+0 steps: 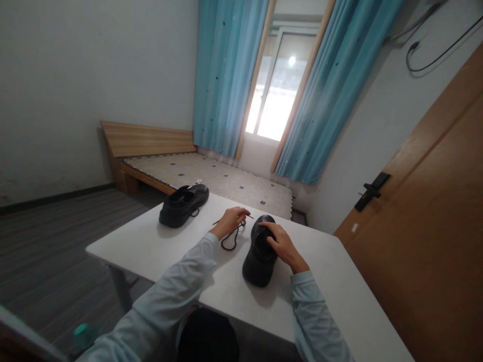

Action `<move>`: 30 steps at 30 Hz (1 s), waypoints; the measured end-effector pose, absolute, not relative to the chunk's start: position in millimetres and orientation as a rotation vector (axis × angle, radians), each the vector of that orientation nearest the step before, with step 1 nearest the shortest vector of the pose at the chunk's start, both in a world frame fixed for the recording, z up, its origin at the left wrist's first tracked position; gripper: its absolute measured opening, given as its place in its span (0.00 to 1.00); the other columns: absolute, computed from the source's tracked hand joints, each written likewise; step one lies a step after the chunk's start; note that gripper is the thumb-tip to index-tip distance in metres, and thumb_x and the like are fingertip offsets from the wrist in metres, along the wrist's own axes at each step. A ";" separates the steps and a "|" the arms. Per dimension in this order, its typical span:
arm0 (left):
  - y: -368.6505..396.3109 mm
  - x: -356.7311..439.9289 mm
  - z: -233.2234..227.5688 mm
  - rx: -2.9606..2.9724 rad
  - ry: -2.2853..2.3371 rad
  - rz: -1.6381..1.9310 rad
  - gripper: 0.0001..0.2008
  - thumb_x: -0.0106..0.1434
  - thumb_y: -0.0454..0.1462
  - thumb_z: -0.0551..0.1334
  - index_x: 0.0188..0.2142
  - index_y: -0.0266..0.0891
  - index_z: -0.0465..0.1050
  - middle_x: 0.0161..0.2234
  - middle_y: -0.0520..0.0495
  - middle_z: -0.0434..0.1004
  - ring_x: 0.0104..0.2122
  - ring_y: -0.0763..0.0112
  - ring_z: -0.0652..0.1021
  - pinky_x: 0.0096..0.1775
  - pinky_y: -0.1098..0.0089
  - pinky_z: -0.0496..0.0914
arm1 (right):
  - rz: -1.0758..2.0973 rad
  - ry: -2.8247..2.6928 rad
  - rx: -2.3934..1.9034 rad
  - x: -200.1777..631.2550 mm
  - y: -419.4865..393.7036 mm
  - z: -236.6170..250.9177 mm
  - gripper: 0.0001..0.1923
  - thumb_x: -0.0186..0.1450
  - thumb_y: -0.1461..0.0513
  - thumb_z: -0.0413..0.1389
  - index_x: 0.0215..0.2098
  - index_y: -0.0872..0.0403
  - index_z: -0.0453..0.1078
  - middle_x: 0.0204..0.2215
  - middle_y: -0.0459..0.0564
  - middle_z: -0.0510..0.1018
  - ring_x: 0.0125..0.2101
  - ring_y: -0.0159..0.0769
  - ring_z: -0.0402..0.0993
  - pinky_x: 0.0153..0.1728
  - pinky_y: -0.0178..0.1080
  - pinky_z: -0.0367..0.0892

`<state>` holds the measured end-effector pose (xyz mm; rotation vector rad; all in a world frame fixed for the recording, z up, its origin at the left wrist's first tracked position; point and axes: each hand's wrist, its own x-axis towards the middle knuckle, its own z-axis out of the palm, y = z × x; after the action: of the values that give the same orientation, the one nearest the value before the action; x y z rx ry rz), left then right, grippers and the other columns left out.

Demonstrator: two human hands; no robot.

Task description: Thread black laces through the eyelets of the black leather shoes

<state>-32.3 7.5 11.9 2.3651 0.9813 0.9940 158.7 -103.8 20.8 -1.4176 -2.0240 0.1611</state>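
Observation:
A black shoe [259,264] stands on the white table with its toe pointing away from me. My right hand [279,241] rests on its upper near the tongue, the fingers curled over the opening; whether they pinch anything there is hidden. Just left of the shoe's toe, my left hand [233,220] holds a dark shoelace [229,248] between thumb and fingertips. One loop of the lace hangs down to the tabletop, and a thin end sticks out past the fingers toward the shoe.
Another black shoe [183,205] lies on the far left of the white table [151,251]. Beyond the table is a bed [222,176] with a patterned mattress. A brown door [426,216] stands at the right, and blue curtains [230,75] hang by the window.

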 end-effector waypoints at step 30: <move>3.2 -15.5 -2.2 2.277 0.966 1.070 0.08 0.60 0.38 0.58 0.34 0.37 0.74 0.32 0.47 0.78 0.31 0.69 0.75 0.36 0.72 0.67 | 0.255 -1.845 -1.734 152.2 -102.3 30.6 0.17 0.59 0.65 0.48 0.47 0.52 0.62 0.43 0.49 0.77 0.44 0.39 0.72 0.46 0.39 0.61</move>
<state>-15.5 3.2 -2.2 2.2774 0.9661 1.0696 152.2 -102.3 30.6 -1.7344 -1.8455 0.2546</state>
